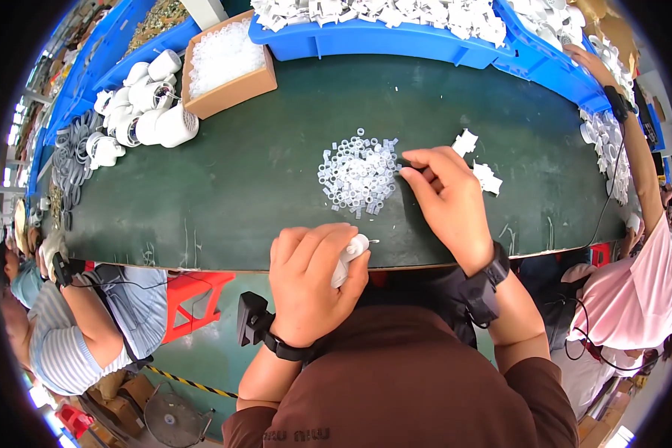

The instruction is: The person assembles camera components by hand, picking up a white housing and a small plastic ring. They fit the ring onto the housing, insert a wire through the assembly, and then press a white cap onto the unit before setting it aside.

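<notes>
My left hand [310,280] is closed around a small white plastic part [356,248] at the table's near edge. A thin pin sticks out of the part's rounded end, pointing right; the rest is mostly under my fingers. My right hand [452,198] is at the right edge of a loose pile of small translucent rings [358,175]. Its thumb and forefinger are curved with a gap between their tips, close to the outermost rings. I make out nothing held there. Just beyond that hand lie two white angular plastic pieces, one farther off [465,142] and one nearer [487,179].
A carton [235,93] of clear small parts stands at the back left, beside white rounded housings [145,112] and grey loops [71,149]. A blue bin [381,41] of white pieces lines the back. Other people sit at left [82,328] and right [627,291]; one reaches toward the right bins.
</notes>
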Demonstrator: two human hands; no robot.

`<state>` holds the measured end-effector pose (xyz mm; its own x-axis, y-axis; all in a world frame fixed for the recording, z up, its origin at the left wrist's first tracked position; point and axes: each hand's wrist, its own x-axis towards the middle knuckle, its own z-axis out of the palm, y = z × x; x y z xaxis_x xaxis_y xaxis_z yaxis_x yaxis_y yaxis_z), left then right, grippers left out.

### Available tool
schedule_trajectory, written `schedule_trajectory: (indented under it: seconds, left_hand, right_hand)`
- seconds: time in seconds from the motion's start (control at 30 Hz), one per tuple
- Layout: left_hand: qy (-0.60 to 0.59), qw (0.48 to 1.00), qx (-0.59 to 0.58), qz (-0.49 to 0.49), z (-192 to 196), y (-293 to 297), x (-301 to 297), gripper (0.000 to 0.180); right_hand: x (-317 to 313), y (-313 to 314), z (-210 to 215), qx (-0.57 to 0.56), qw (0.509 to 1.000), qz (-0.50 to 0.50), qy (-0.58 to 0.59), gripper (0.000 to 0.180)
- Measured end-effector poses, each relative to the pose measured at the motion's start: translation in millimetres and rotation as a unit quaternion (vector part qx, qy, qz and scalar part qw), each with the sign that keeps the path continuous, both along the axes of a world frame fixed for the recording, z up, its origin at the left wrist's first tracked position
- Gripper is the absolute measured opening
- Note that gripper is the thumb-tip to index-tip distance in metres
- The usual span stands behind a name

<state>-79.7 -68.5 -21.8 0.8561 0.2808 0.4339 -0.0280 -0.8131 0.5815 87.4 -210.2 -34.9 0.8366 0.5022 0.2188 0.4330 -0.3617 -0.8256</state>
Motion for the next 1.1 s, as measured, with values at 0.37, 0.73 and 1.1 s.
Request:
schedule_trajectory:
  seconds: [0.37, 0.73, 1.1]
  left_hand:
    - [0.006, 1.000, -0.013, 0.004, 2.9, -0.3, -1.7, 0.030]
    - [0.035, 0.999, 0.003, -0.020, 2.2, 3.1, -1.6, 0.034]
    - [-0.028, 0.999, -0.021, -0.010, -7.6, -1.6, -1.2, 0.039]
  right_hand:
    - [-13.9, -14.6, 8.9, 0.131, 0.962, 0.067, 0.229, 0.016]
    - [-51.3, -14.0, 23.8, 0.122, 0.933, 0.226, 0.252, 0.020]
    - [-56.9, -4.9, 16.5, 0.156, 0.895, 0.204, 0.365, 0.011]
